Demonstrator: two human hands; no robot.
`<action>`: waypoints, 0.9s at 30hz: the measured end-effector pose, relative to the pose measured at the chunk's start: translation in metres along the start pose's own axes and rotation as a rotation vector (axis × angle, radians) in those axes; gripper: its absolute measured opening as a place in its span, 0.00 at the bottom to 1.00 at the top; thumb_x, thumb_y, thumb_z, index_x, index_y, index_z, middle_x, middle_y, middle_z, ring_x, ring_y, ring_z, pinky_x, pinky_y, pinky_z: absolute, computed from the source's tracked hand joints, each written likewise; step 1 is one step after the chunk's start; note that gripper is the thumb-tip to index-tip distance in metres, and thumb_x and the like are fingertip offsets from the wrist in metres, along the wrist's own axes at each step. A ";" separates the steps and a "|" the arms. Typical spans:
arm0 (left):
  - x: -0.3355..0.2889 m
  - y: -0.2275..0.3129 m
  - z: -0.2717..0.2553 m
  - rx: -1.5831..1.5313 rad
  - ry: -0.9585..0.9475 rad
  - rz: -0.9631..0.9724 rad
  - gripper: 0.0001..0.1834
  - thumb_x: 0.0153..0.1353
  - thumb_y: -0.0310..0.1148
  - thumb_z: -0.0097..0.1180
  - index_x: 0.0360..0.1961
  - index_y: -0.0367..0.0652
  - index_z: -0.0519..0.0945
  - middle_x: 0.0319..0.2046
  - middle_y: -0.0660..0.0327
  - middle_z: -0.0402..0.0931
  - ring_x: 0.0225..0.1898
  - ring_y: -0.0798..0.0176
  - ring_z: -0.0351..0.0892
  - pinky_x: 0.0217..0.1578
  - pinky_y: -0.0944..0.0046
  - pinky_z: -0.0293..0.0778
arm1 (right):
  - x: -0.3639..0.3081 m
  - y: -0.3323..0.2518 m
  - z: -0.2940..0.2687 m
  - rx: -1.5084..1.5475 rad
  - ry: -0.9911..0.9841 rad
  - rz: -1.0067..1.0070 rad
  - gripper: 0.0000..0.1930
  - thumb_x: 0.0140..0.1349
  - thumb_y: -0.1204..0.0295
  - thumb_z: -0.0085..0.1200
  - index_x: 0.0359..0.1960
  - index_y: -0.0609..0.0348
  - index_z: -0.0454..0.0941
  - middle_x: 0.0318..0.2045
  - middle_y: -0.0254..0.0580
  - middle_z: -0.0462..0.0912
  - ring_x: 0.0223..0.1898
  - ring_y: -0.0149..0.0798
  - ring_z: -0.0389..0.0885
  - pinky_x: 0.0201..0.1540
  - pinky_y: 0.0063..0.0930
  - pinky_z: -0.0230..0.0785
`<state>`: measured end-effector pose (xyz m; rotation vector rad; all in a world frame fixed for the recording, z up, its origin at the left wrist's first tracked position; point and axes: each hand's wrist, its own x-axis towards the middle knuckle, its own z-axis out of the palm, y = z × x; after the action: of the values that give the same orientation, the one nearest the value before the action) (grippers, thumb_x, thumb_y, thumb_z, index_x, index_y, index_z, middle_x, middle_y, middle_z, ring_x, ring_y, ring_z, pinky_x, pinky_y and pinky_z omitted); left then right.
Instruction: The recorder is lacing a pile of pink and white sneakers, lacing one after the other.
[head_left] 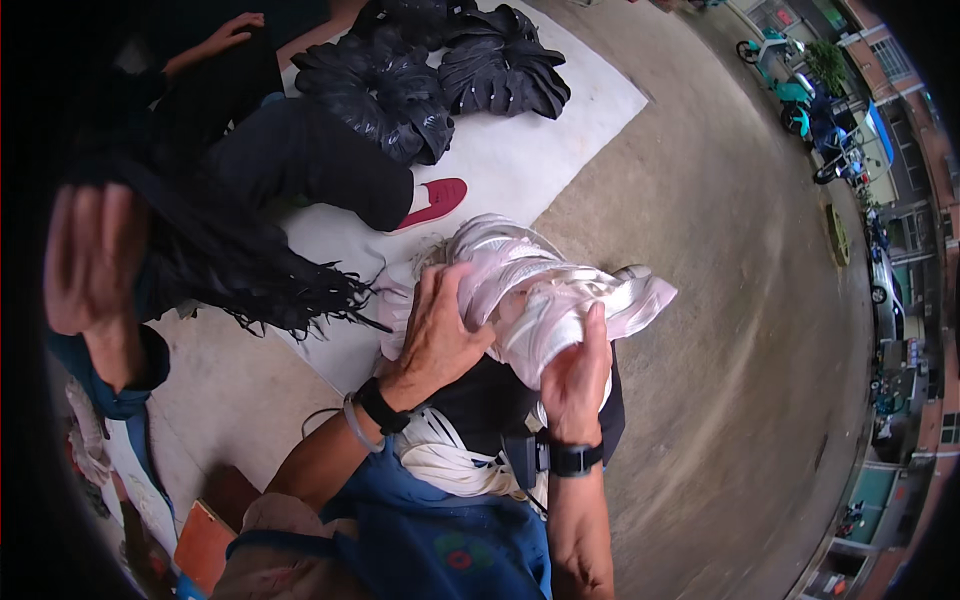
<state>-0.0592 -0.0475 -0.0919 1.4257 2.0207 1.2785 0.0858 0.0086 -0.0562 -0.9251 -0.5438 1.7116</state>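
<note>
A bundle of layered, pale pink and white pieces, which look like shoe uppers, rests over my lap. My left hand grips its near left side, thumb and fingers curved against the layers. On its near right side my right hand presses with fingers and thumb around the edge, so the bundle sits between both hands. The undersides of the fingers are partly hidden. A hank of white cords lies across my lap, below the bundle. Dark bands circle both my wrists.
Close at my left sits a person in dark clothes; one hand is blurred, and black strips hang beside it. That person's red shoe is on a white sheet. Black bundles lie beyond. Scooters stand far right.
</note>
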 end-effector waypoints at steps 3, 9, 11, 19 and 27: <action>-0.004 -0.008 -0.004 -0.064 -0.003 -0.025 0.36 0.43 0.26 0.62 0.57 0.37 0.64 0.48 0.46 0.65 0.52 0.44 0.68 0.54 0.54 0.67 | -0.030 0.003 -0.002 -0.455 -0.183 -0.114 0.24 0.62 0.71 0.55 0.58 0.67 0.65 0.52 0.44 0.75 0.51 0.33 0.75 0.55 0.31 0.67; 0.006 -0.004 0.000 -0.047 -0.024 -0.063 0.36 0.43 0.28 0.64 0.56 0.35 0.64 0.48 0.46 0.66 0.52 0.46 0.68 0.54 0.54 0.68 | -0.020 0.006 0.008 -1.112 -0.113 -0.347 0.15 0.64 0.71 0.51 0.47 0.72 0.74 0.26 0.45 0.81 0.26 0.32 0.76 0.30 0.28 0.69; 0.017 0.002 -0.001 -0.004 -0.024 -0.056 0.36 0.44 0.28 0.64 0.56 0.35 0.65 0.48 0.45 0.66 0.52 0.46 0.69 0.54 0.53 0.68 | 0.003 -0.002 0.022 -0.974 -0.016 -0.121 0.14 0.65 0.67 0.50 0.34 0.70 0.77 0.18 0.36 0.74 0.20 0.25 0.65 0.22 0.25 0.59; 0.008 -0.019 -0.020 -0.150 -0.212 -0.312 0.35 0.48 0.29 0.64 0.58 0.34 0.64 0.47 0.51 0.67 0.50 0.58 0.70 0.47 0.60 0.73 | 0.023 0.052 0.018 -0.905 -0.214 0.106 0.21 0.68 0.61 0.45 0.52 0.70 0.71 0.41 0.55 0.80 0.43 0.43 0.79 0.49 0.31 0.69; 0.026 -0.036 -0.029 -0.325 -0.436 -0.396 0.38 0.54 0.41 0.60 0.64 0.42 0.61 0.54 0.52 0.67 0.55 0.57 0.67 0.56 0.56 0.66 | 0.013 0.075 -0.002 -0.996 -0.232 -0.351 0.16 0.67 0.68 0.44 0.48 0.68 0.74 0.44 0.63 0.77 0.50 0.61 0.75 0.54 0.42 0.66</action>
<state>-0.1108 -0.0406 -0.1009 0.9843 1.6086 0.9677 0.0422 -0.0038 -0.1169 -1.2011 -1.6934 1.1846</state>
